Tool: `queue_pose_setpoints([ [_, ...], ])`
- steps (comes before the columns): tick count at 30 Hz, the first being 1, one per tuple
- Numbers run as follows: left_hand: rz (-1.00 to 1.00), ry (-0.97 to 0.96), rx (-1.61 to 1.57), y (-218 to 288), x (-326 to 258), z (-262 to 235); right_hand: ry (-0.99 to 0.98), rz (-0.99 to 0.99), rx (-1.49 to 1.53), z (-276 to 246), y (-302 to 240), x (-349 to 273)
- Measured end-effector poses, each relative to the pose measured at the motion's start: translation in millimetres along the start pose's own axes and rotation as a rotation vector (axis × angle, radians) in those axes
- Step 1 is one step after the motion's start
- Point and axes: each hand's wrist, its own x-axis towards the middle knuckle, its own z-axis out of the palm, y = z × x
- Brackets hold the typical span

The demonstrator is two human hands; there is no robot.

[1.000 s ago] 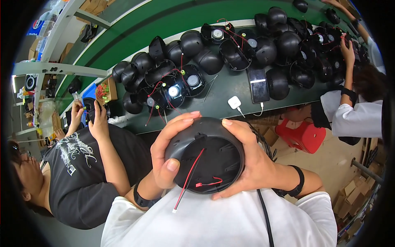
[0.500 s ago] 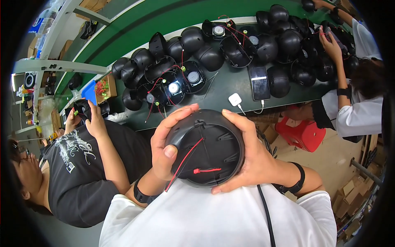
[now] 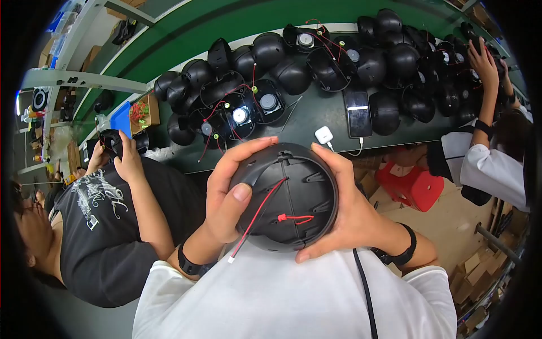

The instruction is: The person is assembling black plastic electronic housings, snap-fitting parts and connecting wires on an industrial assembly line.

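Between my two hands is a round black plastic housing (image 3: 265, 231), its ribbed hollow side facing up. My left hand (image 3: 226, 198) wraps its left side, with the thumb along the rim. My right hand (image 3: 350, 209) curls round the right side, thumb under the lower edge. A red-and-black wire (image 3: 261, 212) comes out of the housing's inside and hangs past its lower left rim, ending in a small white plug (image 3: 231, 260). A red connector (image 3: 283, 217) on a short red lead lies inside the housing.
Many black round housings (image 3: 291, 77) crowd the green bench (image 3: 307, 116), some with speakers (image 3: 269, 103) and wires. A phone (image 3: 357, 113) and white charger (image 3: 323, 135) lie near the bench edge. Co-workers sit left and right. A red stool (image 3: 418, 183) stands at right.
The housing has turned slightly in my hands and shifted a little right and up. The white plug now shows. The co-worker at right has moved a hand farther right.
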Motion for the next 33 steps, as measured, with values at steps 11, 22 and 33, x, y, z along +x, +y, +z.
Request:
queue_pose_setpoints([
  [11,-0.125,0.04,-0.16,-2,-1,4,0.047,0.043,-0.034,2,-1,-3],
  [22,-0.188,-0.031,-0.19,-3,-10,1,0.049,0.098,0.134,3,5,-3],
  [33,-0.079,0.029,-0.023,-11,-15,4,0.042,0.187,0.287,5,1,-6],
])
